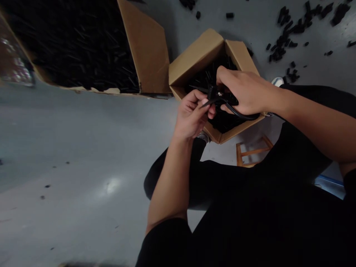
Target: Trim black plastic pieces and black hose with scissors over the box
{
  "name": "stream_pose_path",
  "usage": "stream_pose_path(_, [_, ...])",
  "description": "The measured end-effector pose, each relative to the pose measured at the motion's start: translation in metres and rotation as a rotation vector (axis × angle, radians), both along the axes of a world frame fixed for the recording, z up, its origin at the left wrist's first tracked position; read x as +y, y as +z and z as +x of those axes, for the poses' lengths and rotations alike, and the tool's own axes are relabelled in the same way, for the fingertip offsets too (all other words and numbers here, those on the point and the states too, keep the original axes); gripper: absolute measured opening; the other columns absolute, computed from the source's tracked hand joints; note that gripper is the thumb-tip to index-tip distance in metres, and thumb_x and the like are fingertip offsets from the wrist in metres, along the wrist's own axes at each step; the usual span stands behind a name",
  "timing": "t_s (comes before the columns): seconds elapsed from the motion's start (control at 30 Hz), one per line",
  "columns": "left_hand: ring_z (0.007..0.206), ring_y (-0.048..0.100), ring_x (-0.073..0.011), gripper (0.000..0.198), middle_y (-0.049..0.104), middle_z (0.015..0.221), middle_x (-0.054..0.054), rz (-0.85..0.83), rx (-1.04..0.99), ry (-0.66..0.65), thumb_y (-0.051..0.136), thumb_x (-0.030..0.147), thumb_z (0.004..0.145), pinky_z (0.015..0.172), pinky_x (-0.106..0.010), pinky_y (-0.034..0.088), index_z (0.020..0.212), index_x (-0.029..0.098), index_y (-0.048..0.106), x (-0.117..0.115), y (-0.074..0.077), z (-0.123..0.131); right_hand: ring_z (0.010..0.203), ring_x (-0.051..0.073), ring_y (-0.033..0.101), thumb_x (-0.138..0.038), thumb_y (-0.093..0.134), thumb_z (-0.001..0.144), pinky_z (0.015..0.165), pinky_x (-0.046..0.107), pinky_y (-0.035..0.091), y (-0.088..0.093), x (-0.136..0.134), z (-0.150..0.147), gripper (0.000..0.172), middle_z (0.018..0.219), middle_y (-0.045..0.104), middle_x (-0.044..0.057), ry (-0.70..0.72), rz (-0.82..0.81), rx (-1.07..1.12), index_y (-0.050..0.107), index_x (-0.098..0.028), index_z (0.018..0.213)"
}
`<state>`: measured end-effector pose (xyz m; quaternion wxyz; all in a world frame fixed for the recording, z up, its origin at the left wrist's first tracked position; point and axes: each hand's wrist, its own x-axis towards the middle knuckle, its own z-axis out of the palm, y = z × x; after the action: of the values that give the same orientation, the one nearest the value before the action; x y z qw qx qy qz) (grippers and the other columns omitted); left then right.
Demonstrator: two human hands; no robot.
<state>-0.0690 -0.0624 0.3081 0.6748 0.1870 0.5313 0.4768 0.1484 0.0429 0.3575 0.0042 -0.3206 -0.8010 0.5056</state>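
My right hand is wrapped round the handles of black scissors. Their blades are spread apart and point toward my left hand. Between the blades sits a small ribbed black piece, pinched by my left thumb and fingers. Its exact kind is hard to make out. Both hands are over an open cardboard box with many dark pieces inside. My hands hide part of its contents.
A larger cardboard box at the upper left is filled with small black tube-like pieces. More black pieces lie scattered on the grey floor at the upper right. A wooden stool stands below the small box, near my legs.
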Motion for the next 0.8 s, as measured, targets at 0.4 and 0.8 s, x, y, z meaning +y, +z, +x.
stream_pose_path(0.4, [0.034, 0.032, -0.0038, 0.051, 0.035, 0.051, 0.011, -0.265, -0.158, -0.053, 0.076, 0.054, 0.113, 0.042, -0.017, 0.034, 0.080, 0.018, 0.060, -0.008, 0.025, -0.006, 0.091, 0.022, 0.071, -0.033, 0.071, 0.102, 0.078, 0.032, 0.039, 0.011, -0.012, 0.004, 0.033, 0.102, 0.078, 0.002, 0.041, 0.105, -0.124, 0.065, -0.020, 0.132])
stream_pose_path(0.8, [0.033, 0.033, -0.0073, 0.060, 0.030, 0.047, 0.008, -0.409, -0.289, -0.129, 0.043, 0.043, 0.123, 0.043, -0.020, 0.036, 0.068, 0.022, 0.042, -0.008, 0.027, -0.002, 0.086, 0.018, 0.067, -0.030, 0.080, 0.095, 0.084, 0.031, 0.046, -0.002, -0.026, -0.003, 0.039, 0.093, 0.073, -0.004, -0.022, -0.066, -0.051, 0.065, -0.023, 0.130])
